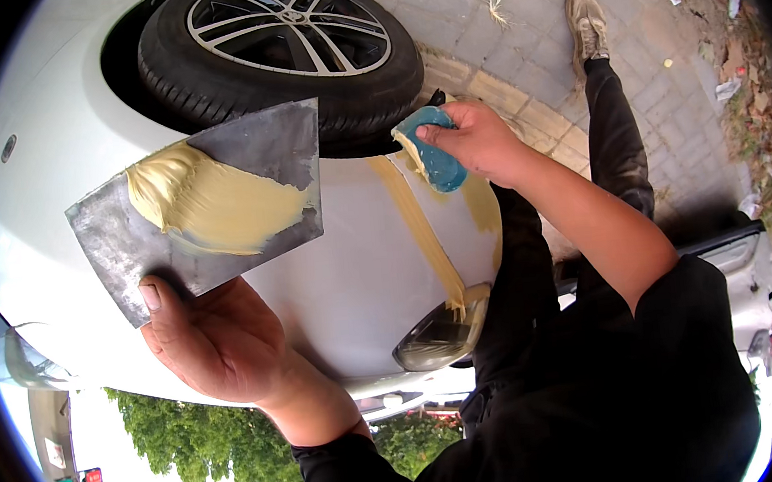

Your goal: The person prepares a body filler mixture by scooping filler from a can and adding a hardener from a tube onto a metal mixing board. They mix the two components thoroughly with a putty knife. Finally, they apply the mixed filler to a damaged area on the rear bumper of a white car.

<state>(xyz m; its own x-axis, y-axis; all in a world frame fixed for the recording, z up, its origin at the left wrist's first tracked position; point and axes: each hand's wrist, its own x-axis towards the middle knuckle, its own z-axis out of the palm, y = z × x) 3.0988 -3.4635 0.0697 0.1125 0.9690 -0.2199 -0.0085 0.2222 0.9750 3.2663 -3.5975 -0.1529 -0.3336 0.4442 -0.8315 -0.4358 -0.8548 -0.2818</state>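
My left hand (pixel 220 343) grips one corner of a grey metal plate (pixel 281 140), thumb on top. A thick smear of pale yellow filler paste (pixel 237 213) lies across the plate, heaped toward its left side. Between the thumb and fingers of my right hand (pixel 485 145) is a small blue-green spreader (pixel 438 158) with yellow paste along its edge. It is held close to the white car's bumper (pixel 343 277), beside the wheel; whether it touches the panel I cannot tell. A long yellow band (pixel 417 224) runs over the bumper toward the lamp.
The car's wheel (pixel 294 29) with a black tyre stands just beyond the plate. A headlight (pixel 440 335) sits at the lower end of the yellow band. My outstretched leg (pixel 616 138) rests on grey paving (pixel 517 64); litter and dry leaves (pixel 749 90) lie at the far right.
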